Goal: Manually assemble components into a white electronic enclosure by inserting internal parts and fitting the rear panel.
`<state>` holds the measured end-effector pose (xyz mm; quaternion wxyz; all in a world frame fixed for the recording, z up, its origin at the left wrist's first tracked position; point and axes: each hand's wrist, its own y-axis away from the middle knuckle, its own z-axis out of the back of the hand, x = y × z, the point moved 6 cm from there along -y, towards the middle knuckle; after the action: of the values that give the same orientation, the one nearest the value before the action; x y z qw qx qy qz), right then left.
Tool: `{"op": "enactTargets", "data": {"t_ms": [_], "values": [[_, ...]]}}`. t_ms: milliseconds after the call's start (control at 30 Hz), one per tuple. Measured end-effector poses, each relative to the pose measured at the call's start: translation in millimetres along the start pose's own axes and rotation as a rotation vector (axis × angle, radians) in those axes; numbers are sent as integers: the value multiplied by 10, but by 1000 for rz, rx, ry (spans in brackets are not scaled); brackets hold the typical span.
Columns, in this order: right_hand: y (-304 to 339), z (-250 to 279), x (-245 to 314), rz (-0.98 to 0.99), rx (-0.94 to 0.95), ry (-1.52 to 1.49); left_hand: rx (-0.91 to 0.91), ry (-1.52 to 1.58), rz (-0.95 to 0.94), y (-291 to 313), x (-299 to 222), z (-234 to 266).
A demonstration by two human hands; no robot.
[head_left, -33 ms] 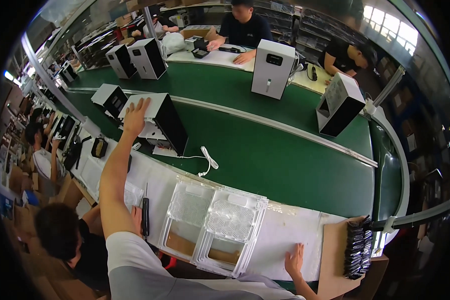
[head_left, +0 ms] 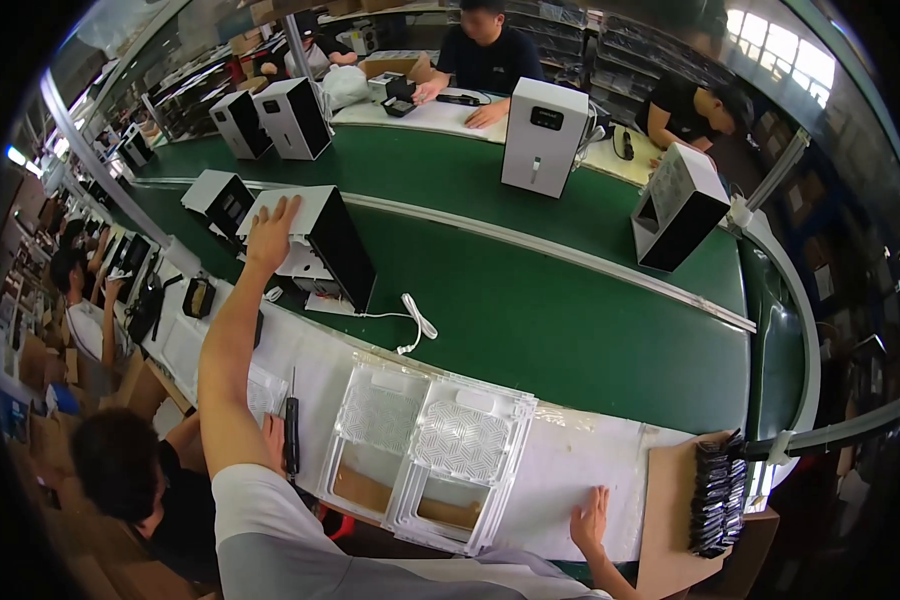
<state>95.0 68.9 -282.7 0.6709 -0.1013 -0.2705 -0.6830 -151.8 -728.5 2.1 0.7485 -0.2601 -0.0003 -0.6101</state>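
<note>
Head view: my left hand (head_left: 272, 235) spreads on the unit (head_left: 345, 250), best pressed evenly; my right hand (head_left: 590, 518) sits open by the worktop (head_left: 560, 460).

A person wears a loose, short-sleeved top (head_left: 300, 562) in two tones, its left sleeve (head_left: 255, 500) ending in a broad white band well back from the bare left hand (head_left: 268, 235) (the cloth behind that band is grey). More pale fabric shows left of the right hand (head_left: 590, 518), which is also bare, fingers uncovered.
</note>
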Motion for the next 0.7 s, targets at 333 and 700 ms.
{"op": "enactTargets", "data": {"t_ms": [333, 700], "values": [[-194, 35, -69, -37, -22, -70, 81, -60, -203, -1058, -1250, 658], [-769, 730, 124, -307, 290, -1857, -150, 319, -546, -1023, -3430, 3221]]}}
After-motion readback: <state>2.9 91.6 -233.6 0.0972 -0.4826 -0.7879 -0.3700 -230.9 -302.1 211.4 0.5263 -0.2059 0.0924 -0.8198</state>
